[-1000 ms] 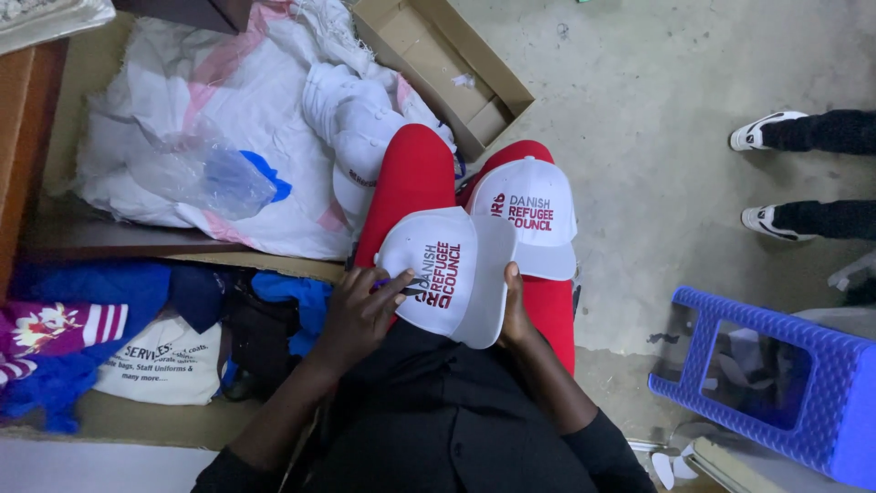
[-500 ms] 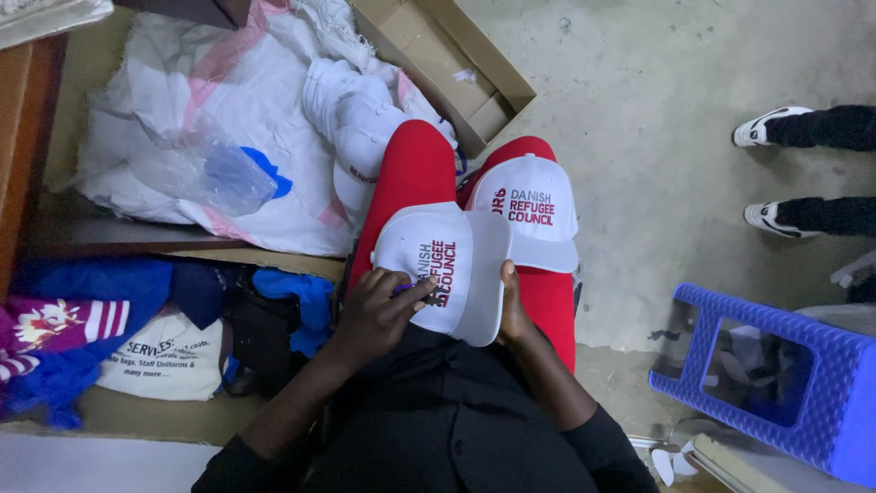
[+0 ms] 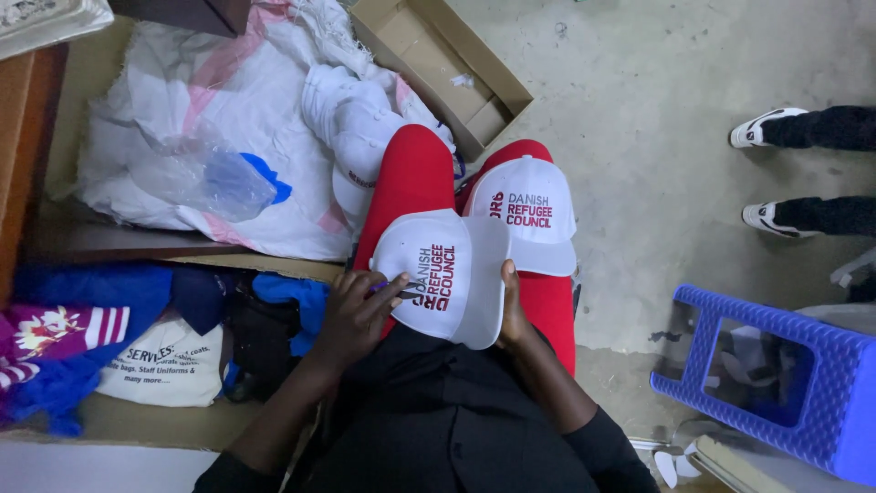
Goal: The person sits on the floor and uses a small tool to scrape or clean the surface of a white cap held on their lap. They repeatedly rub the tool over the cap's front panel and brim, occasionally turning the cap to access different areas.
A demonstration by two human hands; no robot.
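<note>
Two white fabric caps with red print [image 3: 447,274] rest on our red-trousered lap. Our left hand [image 3: 356,315] presses fingertips together on the nearer cap's crown; our right hand [image 3: 513,310] clamps its brim. Pulling unevenly could slide it onto the concrete floor [image 3: 639,110].

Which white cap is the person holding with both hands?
The nearer white cap on the lap, between the left hand and right hand. The second cap rests untouched on the knee.
</note>
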